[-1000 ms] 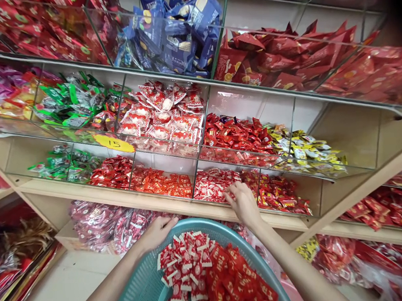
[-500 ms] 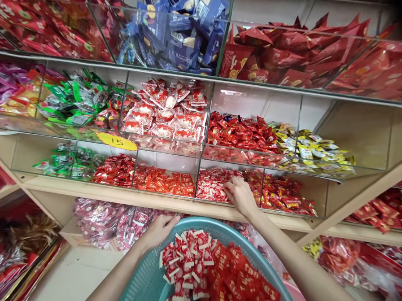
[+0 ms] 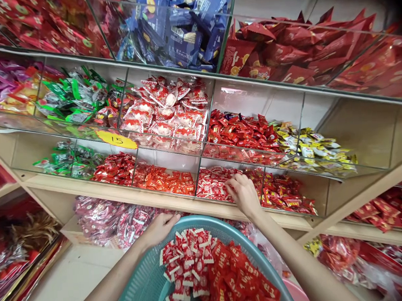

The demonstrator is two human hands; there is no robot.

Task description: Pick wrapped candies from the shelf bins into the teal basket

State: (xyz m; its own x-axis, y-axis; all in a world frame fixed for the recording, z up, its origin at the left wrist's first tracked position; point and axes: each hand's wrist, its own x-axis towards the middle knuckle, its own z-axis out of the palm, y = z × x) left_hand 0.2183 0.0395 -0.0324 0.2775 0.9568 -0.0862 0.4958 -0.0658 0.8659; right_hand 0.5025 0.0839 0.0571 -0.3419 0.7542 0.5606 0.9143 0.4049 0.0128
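Observation:
My left hand (image 3: 161, 227) is closed on the far left rim of a teal plastic basket (image 3: 256, 239). Inside the basket, small red-and-white wrapped candies (image 3: 188, 263) lie to the left of larger red wrapped candies with gold lettering (image 3: 239, 278). My right hand (image 3: 245, 193) is at the front of a lower shelf compartment, over red-and-white wrapped candies (image 3: 212, 183) like those in the basket. Its fingers are curled together at the right part of that pile; whatever is between them is hidden.
Glass dividers and front panels split the shelves into compartments of wrapped sweets. Blue packets (image 3: 184, 34) fill one above. A yellow tag marked 15 (image 3: 117, 139) is on the middle shelf's edge. Bagged sweets (image 3: 100, 218) sit beneath, behind the basket.
My right hand has shifted very slightly right, its fingers still curled at the red-and-white candies. My left hand and the basket have hardly moved.

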